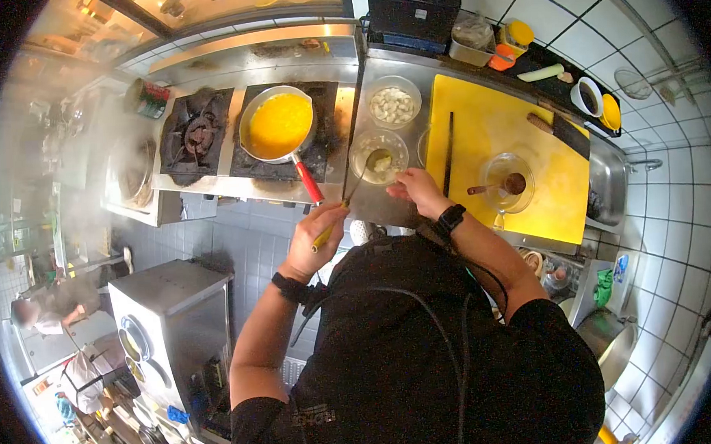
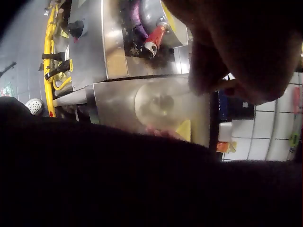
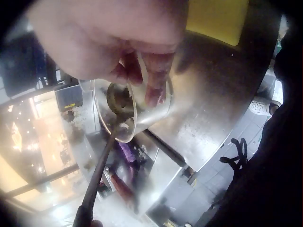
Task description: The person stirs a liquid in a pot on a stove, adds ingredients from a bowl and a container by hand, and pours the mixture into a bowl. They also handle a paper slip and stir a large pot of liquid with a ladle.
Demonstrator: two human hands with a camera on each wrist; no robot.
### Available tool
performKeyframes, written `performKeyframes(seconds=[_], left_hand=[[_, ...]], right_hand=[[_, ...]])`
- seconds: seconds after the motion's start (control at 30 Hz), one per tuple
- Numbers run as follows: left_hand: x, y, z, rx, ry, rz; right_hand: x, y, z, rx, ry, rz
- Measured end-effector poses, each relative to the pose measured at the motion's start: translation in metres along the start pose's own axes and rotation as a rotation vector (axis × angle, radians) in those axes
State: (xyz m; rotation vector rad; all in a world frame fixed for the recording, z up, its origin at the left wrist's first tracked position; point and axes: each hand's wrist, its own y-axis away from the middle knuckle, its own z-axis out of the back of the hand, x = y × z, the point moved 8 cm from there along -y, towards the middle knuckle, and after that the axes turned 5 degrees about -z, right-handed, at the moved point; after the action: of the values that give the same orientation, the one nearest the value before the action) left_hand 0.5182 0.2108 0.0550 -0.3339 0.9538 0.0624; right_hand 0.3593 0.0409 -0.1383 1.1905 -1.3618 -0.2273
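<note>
My left hand [image 1: 317, 236] grips the yellow handle of a long metal ladle [image 3: 99, 175]. The ladle's round head is down inside a clear plastic bowl [image 3: 152, 116] that holds pale pieces. At that bowl's near rim, my right hand [image 1: 417, 192] pinches the wall, with the thumb on the outside in the right wrist view. A second clear bowl [image 1: 371, 94] of white chunks stands just behind it. On the stove to the left sits a pan [image 1: 242, 135] of yellow liquid, its red handle [image 1: 307, 181] pointing toward me.
Right of the bowls lies a yellow cutting board [image 1: 466, 101], bearing a black stick [image 1: 448, 155], a cleaver [image 1: 568, 134] and a glass bowl [image 1: 490, 167] with a brown-filled ladle. An unused burner [image 1: 198, 134] is left of the pan. A sink [image 1: 611, 182] is at far right.
</note>
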Motion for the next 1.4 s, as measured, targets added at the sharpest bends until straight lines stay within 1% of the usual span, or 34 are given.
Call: performKeyframes(seconds=[0.17,0.23,0.37,0.43,0.5,0.67,0.73,0.77,0.83,1.07,1.13,1.17,1.23,1.27,1.33,1.37,1.4], left_hand=[[0.001,-0.001,0.0,0.009,-0.057,-0.003],[0.004,0.0,0.001,0.001,0.0,0.012],[0.003,0.0,0.005,-0.028,0.012,0.005],[-0.001,0.003,-0.001,0.047,-0.042,-0.042],[-0.005,0.002,-0.003,0.068,-0.05,-0.059],[-0.014,-0.002,-0.006,0.127,-0.081,-0.125],[-0.019,-0.002,-0.009,0.202,-0.107,-0.166],[-0.019,-0.001,-0.009,0.202,-0.105,-0.164],[-0.018,0.001,-0.014,0.284,-0.089,-0.163],[-0.014,0.003,-0.014,0.285,-0.051,-0.171],[-0.019,0.001,-0.015,0.342,-0.023,-0.174],[-0.019,0.002,-0.015,0.341,-0.022,-0.173],[-0.017,0.001,-0.006,0.246,0.0,-0.141],[-0.016,0.001,-0.007,0.246,0.0,-0.141],[-0.013,0.001,-0.002,0.164,0.009,-0.13],[-0.012,0.002,-0.003,0.164,0.009,-0.13],[-0.008,0.003,-0.001,0.135,0.016,-0.093]], right_hand=[[0.005,0.003,-0.003,-0.005,-0.031,0.01],[0.006,0.004,-0.004,-0.002,-0.027,0.009],[0.003,-0.002,-0.002,0.003,-0.013,0.01],[0.002,-0.003,0.0,0.005,-0.01,0.009],[0.003,0.001,-0.002,-0.007,-0.03,-0.017],[0.004,-0.001,-0.001,0.002,-0.005,0.0],[0.003,-0.002,-0.002,0.012,0.001,0.005],[0.003,-0.001,-0.002,0.007,-0.011,0.002],[0.003,0.0,-0.001,-0.001,-0.024,-0.003],[0.002,0.0,-0.002,-0.003,-0.061,-0.024],[0.002,0.0,-0.002,-0.005,-0.076,-0.028],[0.002,0.0,-0.002,0.0,-0.079,-0.018],[0.003,-0.001,-0.001,0.005,-0.082,-0.008],[0.003,-0.002,-0.001,0.005,-0.08,-0.009],[0.003,-0.002,-0.001,0.006,-0.078,-0.01],[0.003,-0.002,-0.002,0.011,-0.077,-0.009],[0.003,-0.002,-0.002,0.015,-0.077,-0.008]])
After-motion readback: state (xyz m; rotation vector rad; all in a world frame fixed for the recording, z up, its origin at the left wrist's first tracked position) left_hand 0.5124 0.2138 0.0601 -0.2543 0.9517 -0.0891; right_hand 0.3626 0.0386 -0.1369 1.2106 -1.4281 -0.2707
